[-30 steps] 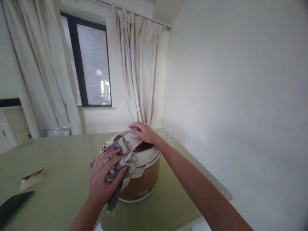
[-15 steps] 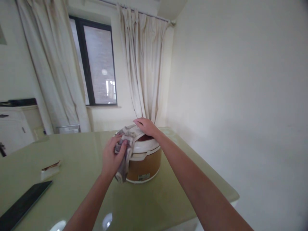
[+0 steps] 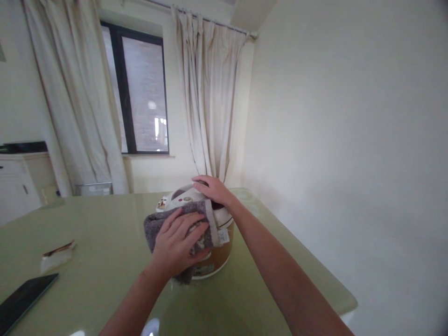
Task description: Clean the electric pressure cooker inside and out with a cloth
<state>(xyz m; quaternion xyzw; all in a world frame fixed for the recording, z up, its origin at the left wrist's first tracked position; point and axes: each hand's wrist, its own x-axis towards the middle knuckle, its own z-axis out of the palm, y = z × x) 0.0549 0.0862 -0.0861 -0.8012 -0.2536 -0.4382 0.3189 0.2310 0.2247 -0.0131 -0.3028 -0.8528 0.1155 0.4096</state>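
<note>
A round rice cooker [image 3: 217,254] with a white lid and tan body stands on the green glass table [image 3: 105,261]. My left hand [image 3: 178,245] presses a grey cloth [image 3: 156,226] flat against the cooker's front and lid edge, fingers spread over the cloth. My right hand [image 3: 212,189] lies palm down on the top of the lid, fingers stretched out, with nothing gripped in it. The cloth hides most of the cooker's front.
A dark tablet or phone [image 3: 23,301] lies at the table's near left edge, with a small white packet [image 3: 56,256] beyond it. A bare wall runs along the right. Curtains [image 3: 206,102] and a window [image 3: 142,93] stand behind the table, a white cabinet [image 3: 17,179] at far left.
My left hand has slid the cloth down from the lid's left side onto the cooker's front, spreading it out flat. The right hand stays on the lid.
</note>
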